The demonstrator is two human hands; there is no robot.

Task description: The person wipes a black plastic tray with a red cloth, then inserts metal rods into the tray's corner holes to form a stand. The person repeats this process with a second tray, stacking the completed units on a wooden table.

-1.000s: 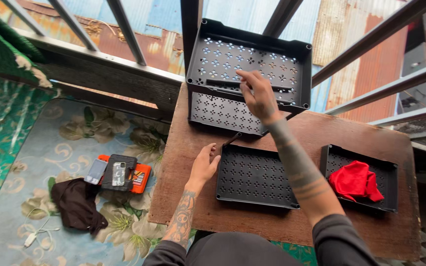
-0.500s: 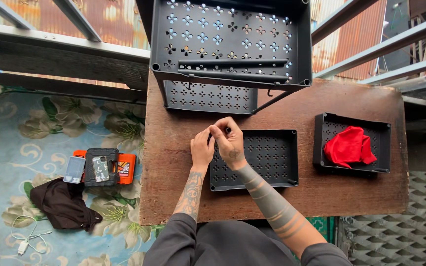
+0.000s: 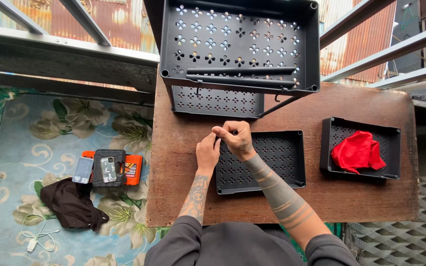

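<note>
My left hand (image 3: 207,153) and my right hand (image 3: 235,138) meet over the left rear corner of a black perforated tray (image 3: 272,162) lying on a brown wooden table (image 3: 361,207). The right hand's fingers are pinched together on something small that I cannot make out. The left hand's fingertips touch the right hand; whether it grips anything is unclear. Behind them stands a black perforated rack (image 3: 240,42) with a lower shelf (image 3: 218,101) and loose black rods (image 3: 237,79) inside it.
A second black tray (image 3: 341,129) at the right holds a red cloth (image 3: 357,151). On the floral mat (image 3: 65,128) to the left lie an orange box (image 3: 133,167), phones (image 3: 84,170), a black cloth (image 3: 72,203) and a white cable (image 3: 33,239). Metal railings run behind.
My right hand came down from the rack to join the left hand at the tray corner. The view has shifted closer and more overhead.
</note>
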